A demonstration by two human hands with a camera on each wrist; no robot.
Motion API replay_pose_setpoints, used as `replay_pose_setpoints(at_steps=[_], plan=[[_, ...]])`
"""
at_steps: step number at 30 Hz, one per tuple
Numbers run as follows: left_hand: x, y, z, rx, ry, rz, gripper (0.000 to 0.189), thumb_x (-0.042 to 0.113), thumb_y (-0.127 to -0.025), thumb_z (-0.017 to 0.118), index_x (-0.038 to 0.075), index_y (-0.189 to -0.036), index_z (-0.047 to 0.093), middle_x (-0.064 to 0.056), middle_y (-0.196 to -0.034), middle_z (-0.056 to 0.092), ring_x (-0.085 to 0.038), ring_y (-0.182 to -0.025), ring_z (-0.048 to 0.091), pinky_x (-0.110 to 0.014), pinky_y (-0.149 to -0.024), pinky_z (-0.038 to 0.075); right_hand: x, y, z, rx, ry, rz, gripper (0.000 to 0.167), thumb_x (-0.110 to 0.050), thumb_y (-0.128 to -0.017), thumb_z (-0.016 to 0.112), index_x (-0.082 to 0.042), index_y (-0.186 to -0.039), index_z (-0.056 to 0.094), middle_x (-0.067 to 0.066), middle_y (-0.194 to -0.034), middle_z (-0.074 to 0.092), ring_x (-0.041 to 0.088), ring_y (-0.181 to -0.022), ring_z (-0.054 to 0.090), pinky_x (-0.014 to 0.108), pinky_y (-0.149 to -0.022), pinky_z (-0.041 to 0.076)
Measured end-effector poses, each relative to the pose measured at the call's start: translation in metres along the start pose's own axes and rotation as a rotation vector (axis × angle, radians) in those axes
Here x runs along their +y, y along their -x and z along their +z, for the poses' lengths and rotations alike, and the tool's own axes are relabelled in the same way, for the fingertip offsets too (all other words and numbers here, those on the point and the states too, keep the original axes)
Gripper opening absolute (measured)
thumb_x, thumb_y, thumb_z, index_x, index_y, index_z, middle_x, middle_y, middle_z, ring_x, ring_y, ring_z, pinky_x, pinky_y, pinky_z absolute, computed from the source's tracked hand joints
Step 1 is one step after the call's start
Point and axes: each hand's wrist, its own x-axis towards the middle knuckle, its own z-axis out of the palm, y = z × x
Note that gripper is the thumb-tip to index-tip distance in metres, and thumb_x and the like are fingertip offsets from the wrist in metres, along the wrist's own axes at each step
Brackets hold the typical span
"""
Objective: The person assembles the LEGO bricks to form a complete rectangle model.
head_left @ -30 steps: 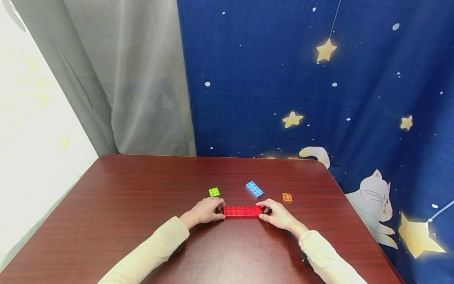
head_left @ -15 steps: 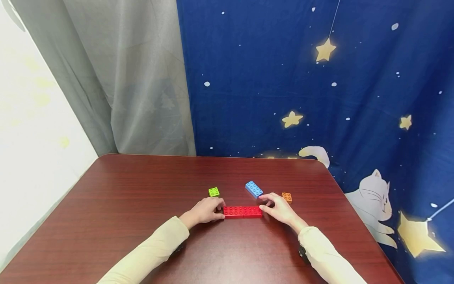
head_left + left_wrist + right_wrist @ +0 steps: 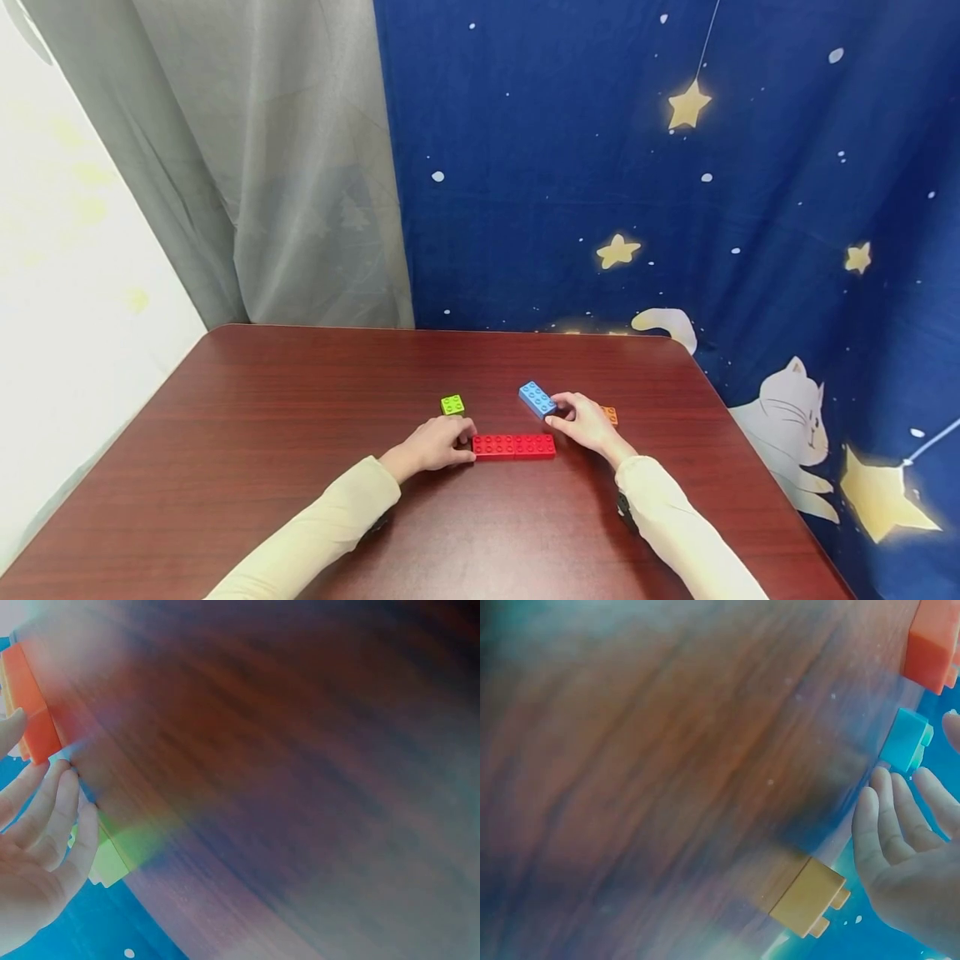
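Observation:
Two red bricks (image 3: 513, 447) lie end to end on the table. At their left end my left hand (image 3: 437, 443) pinches the nearest brick between thumb and fingers; the left wrist view has the thumb over the brick (image 3: 34, 705). My right hand (image 3: 590, 423) is at the near right end of a blue brick (image 3: 537, 399), index finger and thumb apart on either side of its corner. In the right wrist view its fingers are extended beside the blue brick (image 3: 906, 739). A green brick (image 3: 452, 405) stands just behind my left hand.
An orange brick (image 3: 612, 414) is partly hidden behind my right hand. All the bricks lie on a dark red wooden table (image 3: 337, 375). Beyond its far edge hang a grey curtain (image 3: 315, 208) and a blue star-patterned curtain (image 3: 525, 208).
My right hand has let go of the right end of the red bricks and moved up and away to the blue brick. The left hand and the red bricks stay in place.

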Motion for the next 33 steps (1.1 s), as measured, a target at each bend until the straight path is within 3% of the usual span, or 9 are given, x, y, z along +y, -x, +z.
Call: replay_pose_setpoints(at_steps=[11,18,28,33], plan=[[0.000,0.000,0.000,0.000,-0.002,0.001,0.025,0.028,-0.075,0.069,0.012,-0.091,0.058,0.003,-0.078,0.053,-0.009,-0.071,0.050,-0.028,-0.060,0.041,-0.002,-0.008,0.004,-0.004,0.023,0.046,0.048,-0.025,-0.070,0.074,-0.002,-0.109,0.057,0.008,-0.094,0.058,0.015,-0.070,0.051,0.029,-0.064,0.043],[0.000,0.000,-0.001,0.001,0.001,0.009,0.025,0.028,-0.075,0.070,0.011,-0.090,0.058,0.003,-0.077,0.053,-0.009,-0.070,0.049,-0.028,-0.060,0.041,-0.005,-0.010,0.005,-0.002,0.079,0.058,0.054,-0.033,-0.069,0.074,-0.005,-0.111,0.057,0.005,-0.094,0.059,0.017,-0.080,0.053,0.034,-0.072,0.042],[-0.001,-0.001,-0.001,0.001,0.001,0.009,0.025,0.028,-0.075,0.070,0.011,-0.090,0.058,0.003,-0.078,0.054,-0.009,-0.071,0.050,-0.028,-0.061,0.042,-0.002,-0.012,0.008,0.026,0.136,0.061,0.040,-0.028,-0.071,0.072,-0.010,-0.105,0.061,0.003,-0.088,0.059,0.017,-0.078,0.053,0.034,-0.069,0.042],[-0.001,-0.001,-0.001,-0.004,0.007,0.005,0.025,0.026,-0.075,0.070,0.011,-0.090,0.058,0.002,-0.078,0.055,-0.011,-0.072,0.051,-0.028,-0.061,0.042,-0.002,-0.011,0.009,0.031,0.149,0.073,0.043,-0.032,-0.071,0.073,-0.010,-0.106,0.061,0.002,-0.089,0.060,0.017,-0.080,0.053,0.035,-0.071,0.042]])
